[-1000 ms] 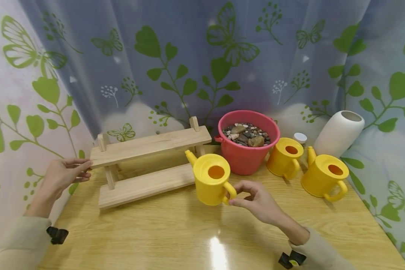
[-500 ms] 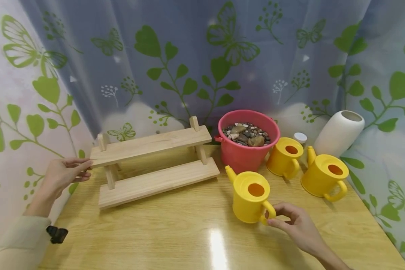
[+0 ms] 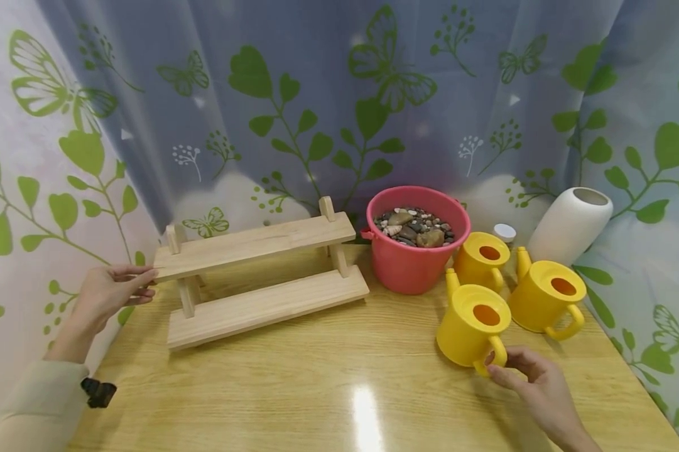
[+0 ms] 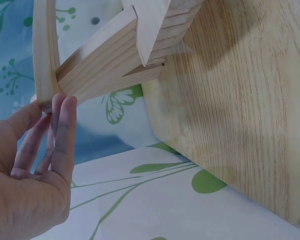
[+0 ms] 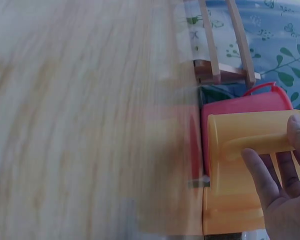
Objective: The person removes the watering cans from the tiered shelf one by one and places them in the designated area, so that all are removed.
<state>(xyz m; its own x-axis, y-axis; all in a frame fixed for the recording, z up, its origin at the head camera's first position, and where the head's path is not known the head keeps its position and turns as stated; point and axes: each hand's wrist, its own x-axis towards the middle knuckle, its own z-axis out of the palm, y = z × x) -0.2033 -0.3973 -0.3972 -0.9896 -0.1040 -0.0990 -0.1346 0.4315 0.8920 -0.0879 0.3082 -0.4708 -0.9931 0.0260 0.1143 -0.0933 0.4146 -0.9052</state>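
My right hand (image 3: 548, 392) pinches the handle of a yellow watering can (image 3: 466, 329) at the right front of the table. Its spout points away to the back left. In the right wrist view, thumb and fingers sit round the can's handle (image 5: 262, 144); whether its base touches the table I cannot tell. My left hand (image 3: 104, 295) holds the left end of the upper board of a two-tier wooden shelf (image 3: 260, 245). In the left wrist view, thumb and fingertips meet at that board's end (image 4: 46, 65).
Behind the held can stand a second yellow watering can (image 3: 480, 248), partly hidden, and a third (image 3: 548, 295) to its right. A pink bucket (image 3: 409, 270) of pebbles stands between shelf and cans. A white vase (image 3: 568, 226) and a white lid (image 3: 504, 232) are at the back right.
My right hand has carried the watering can from in front of the shelf's right end rightwards, past the bucket, to near the other cans. My left hand has stayed at the shelf.
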